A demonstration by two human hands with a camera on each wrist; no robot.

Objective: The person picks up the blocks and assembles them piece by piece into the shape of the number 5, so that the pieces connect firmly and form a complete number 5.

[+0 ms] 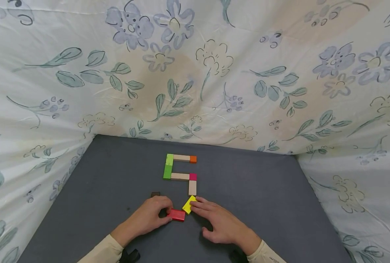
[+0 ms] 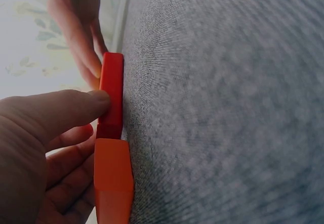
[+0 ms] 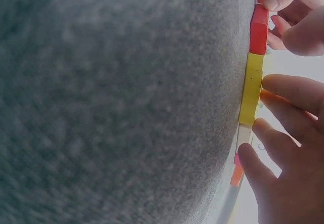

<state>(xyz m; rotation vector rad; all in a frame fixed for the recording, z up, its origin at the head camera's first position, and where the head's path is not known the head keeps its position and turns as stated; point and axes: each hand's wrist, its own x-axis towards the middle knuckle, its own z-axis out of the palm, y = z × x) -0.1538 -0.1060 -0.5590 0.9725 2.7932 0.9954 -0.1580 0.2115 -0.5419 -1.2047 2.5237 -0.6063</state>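
Note:
My left hand [image 1: 148, 215] pinches a red block [image 1: 177, 215] near its left end, thumb on the near side. An orange block [image 2: 114, 166] adjoins that end; the hand hides it in the head view. Touching the red block's right end is a tilted yellow block [image 1: 189, 205]. The fingers of my right hand [image 1: 219, 221] rest extended on the yellow block, with the thumb apart from it. Beyond the yellow block, a pale wooden block [image 1: 192, 187] runs up to a magenta cube [image 1: 193, 176].
From the magenta cube, another pale block [image 1: 180, 176] leads left to a dark green block [image 1: 167, 172]. A light green block [image 1: 169, 159], a pale block [image 1: 181, 157] and an orange cube [image 1: 193, 159] continue the line. Beyond my left hand lies a dark brown block [image 1: 155, 194]. Floral cloth [image 1: 195, 73] surrounds the grey table [image 1: 264, 193].

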